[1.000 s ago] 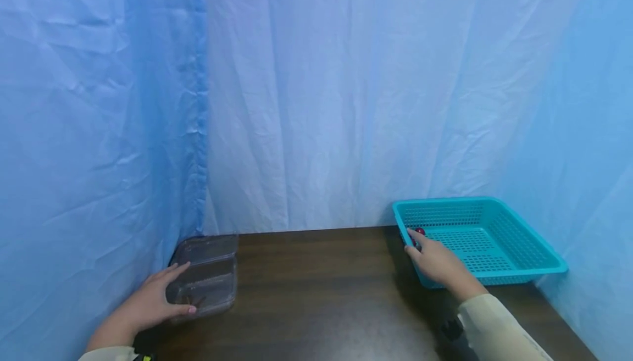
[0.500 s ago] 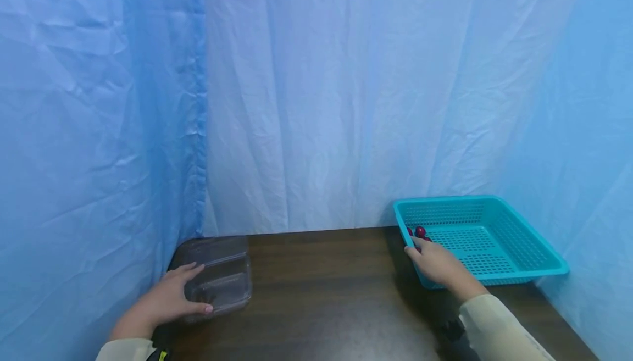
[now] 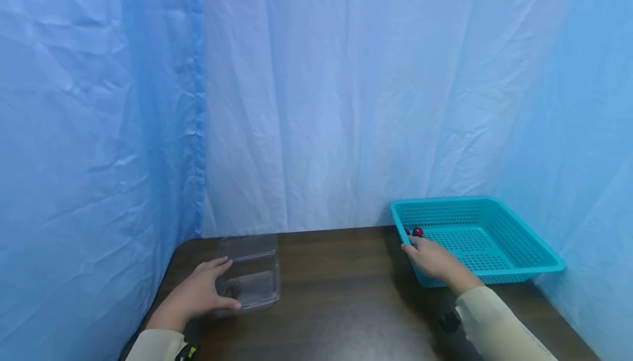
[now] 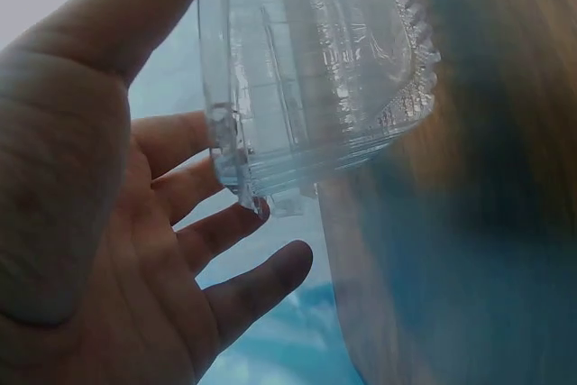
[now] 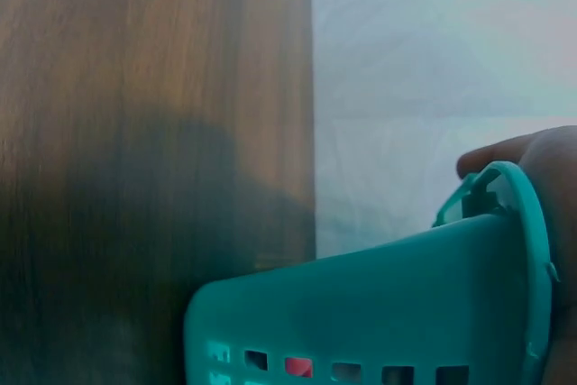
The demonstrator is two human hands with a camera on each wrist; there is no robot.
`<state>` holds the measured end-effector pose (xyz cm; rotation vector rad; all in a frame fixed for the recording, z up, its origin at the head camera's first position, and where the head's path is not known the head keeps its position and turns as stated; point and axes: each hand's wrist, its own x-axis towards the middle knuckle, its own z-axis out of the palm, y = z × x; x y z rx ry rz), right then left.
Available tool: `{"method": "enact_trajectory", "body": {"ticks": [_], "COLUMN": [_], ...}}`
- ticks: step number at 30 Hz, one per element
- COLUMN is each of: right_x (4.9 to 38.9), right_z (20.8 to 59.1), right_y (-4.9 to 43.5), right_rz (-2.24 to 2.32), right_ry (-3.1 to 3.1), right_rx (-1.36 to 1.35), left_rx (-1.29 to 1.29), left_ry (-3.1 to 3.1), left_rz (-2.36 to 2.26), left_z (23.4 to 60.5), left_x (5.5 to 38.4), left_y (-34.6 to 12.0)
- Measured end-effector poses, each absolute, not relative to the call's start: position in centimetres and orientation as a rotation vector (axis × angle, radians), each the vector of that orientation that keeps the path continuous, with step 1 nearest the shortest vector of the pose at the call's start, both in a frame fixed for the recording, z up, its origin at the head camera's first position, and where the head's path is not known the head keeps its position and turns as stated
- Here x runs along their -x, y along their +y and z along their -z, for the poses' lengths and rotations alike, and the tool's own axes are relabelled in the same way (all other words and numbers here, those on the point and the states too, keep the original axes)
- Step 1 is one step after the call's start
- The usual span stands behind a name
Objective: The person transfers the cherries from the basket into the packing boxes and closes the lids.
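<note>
The clear container [image 3: 254, 289] sits at 7 o'clock in the head view, at or just above the worktop [image 3: 341, 284]; whether it touches the wood cannot be told. The left hand [image 3: 203, 289] grips it across its 9 o'clock side, thumb toward the 7 o'clock corner and fingers [image 4: 270, 281] toward 10 o'clock; the left wrist view shows those fingers fanned apart behind the plastic, and how many of them actually bear on it is unclear. At 4 o'clock, the teal basket [image 3: 519, 240] stands near the pale curtain [image 3: 316, 97], and the right hand [image 3: 435, 262] holds its rim at 8 o'clock, fingers over the inside and thumb outside. Two red balls [image 3: 417, 232] lie in the basket toward its 9 o'clock wall. The container looks very light, thin-walled and slick, likely to flex or crack if squeezed hard, so a loose pinch on its stiffer rim should suit it best. The basket seems light too, but stiffer, and its rolled rim makes a secure hold, though tipping would probably set the balls rolling. Compared with a second ago, the left hand and container have come away from the 9 o'clock curtain toward the middle, while the right hand and basket have scarcely shifted. Half a second ago more red showed beside the right fingers.
</note>
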<state>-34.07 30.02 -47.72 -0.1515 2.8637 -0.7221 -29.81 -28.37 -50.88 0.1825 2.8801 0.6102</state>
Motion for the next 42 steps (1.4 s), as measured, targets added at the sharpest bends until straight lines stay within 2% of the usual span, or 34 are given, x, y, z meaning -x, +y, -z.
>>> {"method": "enact_trajectory", "body": {"ticks": [9,18,42], "right_x": [34.2,34.3,34.1], "right_z": [47.4,47.3,48.0], "right_y": [29.9,30.2,29.0], "right_rz": [0.724,0.714,0.741], "right_ry": [2.856,2.867,2.872], "right_rx": [0.149,0.154,0.111], "left_rx": [-0.205,-0.309,-0.398], "left_ry": [2.874,2.807,2.773], "left_rz": [-0.567,-0.639,-0.726], "left_z": [50.5,49.2,51.5], "left_x": [30.7,31.1,33.3], "left_y": [-25.9,-25.6,-17.4]}}
